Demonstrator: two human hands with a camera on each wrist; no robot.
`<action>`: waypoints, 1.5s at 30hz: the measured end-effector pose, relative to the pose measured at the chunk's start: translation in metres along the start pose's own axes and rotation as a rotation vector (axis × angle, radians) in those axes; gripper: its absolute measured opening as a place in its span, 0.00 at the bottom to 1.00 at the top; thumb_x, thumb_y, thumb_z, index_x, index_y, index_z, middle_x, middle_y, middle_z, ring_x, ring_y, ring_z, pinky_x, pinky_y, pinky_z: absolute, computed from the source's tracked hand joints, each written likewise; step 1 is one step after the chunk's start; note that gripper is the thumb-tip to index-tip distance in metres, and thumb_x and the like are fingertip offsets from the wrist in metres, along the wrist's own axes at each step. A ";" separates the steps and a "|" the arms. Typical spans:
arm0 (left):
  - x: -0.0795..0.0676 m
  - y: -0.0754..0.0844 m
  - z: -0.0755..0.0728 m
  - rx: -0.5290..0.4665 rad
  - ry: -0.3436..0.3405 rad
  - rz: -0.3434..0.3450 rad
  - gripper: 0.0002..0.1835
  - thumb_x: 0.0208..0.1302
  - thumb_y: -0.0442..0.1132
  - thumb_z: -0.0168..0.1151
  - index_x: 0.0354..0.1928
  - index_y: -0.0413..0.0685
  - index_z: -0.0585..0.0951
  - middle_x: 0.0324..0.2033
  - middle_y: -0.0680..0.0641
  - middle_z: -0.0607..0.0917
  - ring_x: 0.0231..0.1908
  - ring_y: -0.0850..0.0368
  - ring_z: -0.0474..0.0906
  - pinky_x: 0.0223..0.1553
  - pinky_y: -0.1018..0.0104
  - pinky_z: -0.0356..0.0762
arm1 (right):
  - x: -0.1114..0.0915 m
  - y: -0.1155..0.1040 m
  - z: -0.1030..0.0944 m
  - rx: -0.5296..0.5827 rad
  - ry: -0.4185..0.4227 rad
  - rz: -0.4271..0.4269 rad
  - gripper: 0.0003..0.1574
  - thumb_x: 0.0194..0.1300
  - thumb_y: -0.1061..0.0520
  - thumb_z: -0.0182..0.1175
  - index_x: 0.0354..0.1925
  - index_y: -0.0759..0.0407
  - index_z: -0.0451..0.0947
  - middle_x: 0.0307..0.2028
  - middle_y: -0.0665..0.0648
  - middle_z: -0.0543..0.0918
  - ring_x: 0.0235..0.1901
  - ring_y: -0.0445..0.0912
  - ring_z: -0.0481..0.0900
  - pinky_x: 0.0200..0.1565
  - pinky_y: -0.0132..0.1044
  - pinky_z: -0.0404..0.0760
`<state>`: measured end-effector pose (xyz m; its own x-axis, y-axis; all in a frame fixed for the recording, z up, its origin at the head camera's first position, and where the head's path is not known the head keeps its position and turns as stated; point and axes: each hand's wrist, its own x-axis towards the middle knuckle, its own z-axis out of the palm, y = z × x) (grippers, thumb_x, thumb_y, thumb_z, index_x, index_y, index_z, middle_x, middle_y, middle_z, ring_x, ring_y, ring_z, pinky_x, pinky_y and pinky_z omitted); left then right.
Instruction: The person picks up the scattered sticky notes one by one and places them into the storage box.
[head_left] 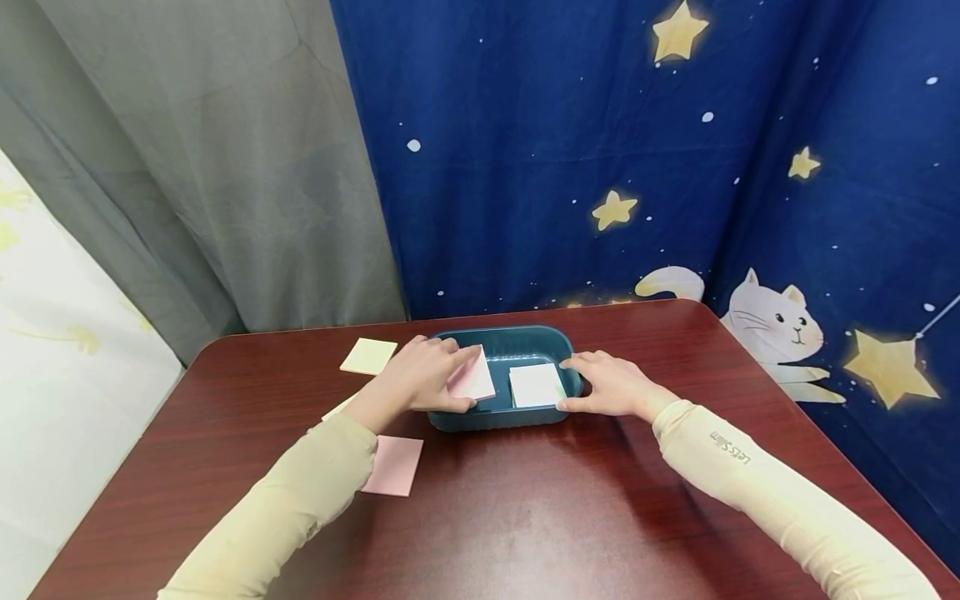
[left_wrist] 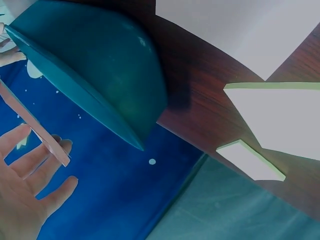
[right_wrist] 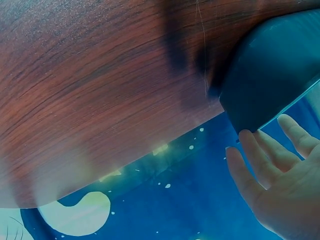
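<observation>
In the head view, my left hand (head_left: 427, 377) holds a pink-and-white sticky note pad (head_left: 476, 377) by its edges, tilted over the left part of a dark teal plastic bin (head_left: 501, 419). The left wrist view shows this pad (left_wrist: 31, 124) edge-on against the fingers. A white sticky note pad (head_left: 536, 386) lies inside the bin on the right. At the bin's right end, my right hand (head_left: 611, 384) touches the rim, thumb toward the front corner. Its fingers are spread and nearly straight in the right wrist view, fingertips against the bin (right_wrist: 280, 65).
Left of the bin, a pale yellow sticky note pad (head_left: 368, 356) lies on the reddish-brown wooden table (head_left: 540, 517). A pink pad (head_left: 396, 467) lies nearer the front. Another pale pad (head_left: 339, 407) is mostly hidden by my left forearm. Curtains hang behind the table.
</observation>
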<state>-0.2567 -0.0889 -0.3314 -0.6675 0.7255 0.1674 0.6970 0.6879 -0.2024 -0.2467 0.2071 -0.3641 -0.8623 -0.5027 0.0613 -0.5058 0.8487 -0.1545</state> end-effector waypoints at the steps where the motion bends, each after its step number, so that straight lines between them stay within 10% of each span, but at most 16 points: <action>1: 0.001 -0.001 0.001 0.002 -0.007 0.000 0.40 0.44 0.67 0.54 0.58 0.51 0.70 0.37 0.47 0.77 0.35 0.52 0.74 0.36 0.59 0.68 | 0.000 0.000 0.000 -0.001 0.001 0.000 0.44 0.49 0.31 0.56 0.56 0.57 0.68 0.53 0.61 0.70 0.51 0.54 0.67 0.45 0.53 0.68; 11: 0.011 0.000 0.016 -0.001 -0.140 -0.035 0.41 0.45 0.67 0.53 0.60 0.54 0.67 0.38 0.48 0.76 0.36 0.55 0.73 0.40 0.60 0.67 | 0.000 0.000 -0.002 -0.003 0.006 -0.003 0.44 0.49 0.31 0.56 0.56 0.57 0.69 0.53 0.60 0.71 0.51 0.53 0.67 0.45 0.52 0.69; 45: 0.029 -0.015 0.056 -0.091 -0.284 -0.041 0.36 0.45 0.63 0.59 0.57 0.55 0.70 0.40 0.47 0.78 0.39 0.53 0.74 0.42 0.57 0.70 | -0.001 0.000 -0.001 -0.005 -0.004 0.009 0.45 0.48 0.30 0.56 0.56 0.56 0.68 0.53 0.59 0.71 0.51 0.53 0.67 0.44 0.52 0.69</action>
<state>-0.3007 -0.0790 -0.3773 -0.7331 0.6719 -0.1054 0.6801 0.7245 -0.1120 -0.2453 0.2078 -0.3629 -0.8669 -0.4953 0.0561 -0.4977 0.8542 -0.1506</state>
